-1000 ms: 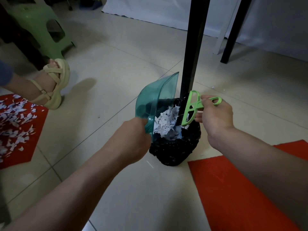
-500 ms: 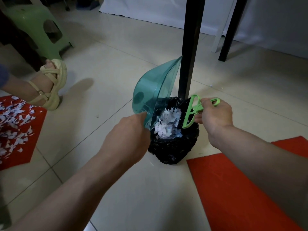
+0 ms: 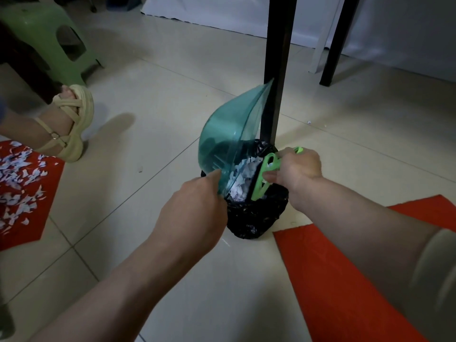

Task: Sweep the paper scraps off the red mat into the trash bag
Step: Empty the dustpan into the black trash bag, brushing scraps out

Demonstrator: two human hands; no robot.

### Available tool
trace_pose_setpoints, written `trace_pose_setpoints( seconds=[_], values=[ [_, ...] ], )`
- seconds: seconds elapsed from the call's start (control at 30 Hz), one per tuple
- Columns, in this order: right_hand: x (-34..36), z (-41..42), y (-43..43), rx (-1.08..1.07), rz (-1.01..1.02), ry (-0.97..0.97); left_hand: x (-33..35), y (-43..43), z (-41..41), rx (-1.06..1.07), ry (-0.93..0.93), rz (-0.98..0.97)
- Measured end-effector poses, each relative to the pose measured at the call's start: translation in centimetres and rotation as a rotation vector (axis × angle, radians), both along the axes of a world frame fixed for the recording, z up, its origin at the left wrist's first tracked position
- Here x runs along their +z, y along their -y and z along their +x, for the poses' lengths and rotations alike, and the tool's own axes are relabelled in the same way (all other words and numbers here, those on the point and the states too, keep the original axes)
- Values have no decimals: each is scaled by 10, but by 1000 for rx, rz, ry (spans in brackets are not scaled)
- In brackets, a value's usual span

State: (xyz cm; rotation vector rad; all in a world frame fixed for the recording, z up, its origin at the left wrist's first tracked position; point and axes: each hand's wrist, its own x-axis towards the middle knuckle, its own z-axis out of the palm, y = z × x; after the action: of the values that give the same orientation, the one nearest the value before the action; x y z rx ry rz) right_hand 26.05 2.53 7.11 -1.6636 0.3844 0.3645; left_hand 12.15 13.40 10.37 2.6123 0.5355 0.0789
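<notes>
left hand point(image 3: 195, 206): grip closed round the lower end of the teal dustpan point(image 3: 229, 129), pan tipped steeply over the trash bag point(image 3: 256, 218) | right hand point(image 3: 298, 171): grip closed round the green brush point(image 3: 264, 178), its head down in the bag mouth | trash bag: on the floor point(image 3: 160, 90) at the foot of the black desk leg point(image 3: 276, 70), white paper scraps point(image 3: 240, 178) inside | red mat point(image 3: 345, 255): just beside the bag, on its right | second mat point(image 3: 14, 218): well apart on the left, more such scraps lying on it

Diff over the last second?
The left hand tipped the teal dustpan steeper over the trash bag; the right hand moved the green brush down into the bag's mouth. Both grips unchanged; paper scraps on the left red mat stayed.
</notes>
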Motion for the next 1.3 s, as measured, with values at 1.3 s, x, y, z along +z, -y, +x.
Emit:
trace_pose_setpoints(
  seconds=[1.3],
  values=[
    [-2,-49,1,219,-21,209,-70,5,-2,273,198,-1086]
  ],
)
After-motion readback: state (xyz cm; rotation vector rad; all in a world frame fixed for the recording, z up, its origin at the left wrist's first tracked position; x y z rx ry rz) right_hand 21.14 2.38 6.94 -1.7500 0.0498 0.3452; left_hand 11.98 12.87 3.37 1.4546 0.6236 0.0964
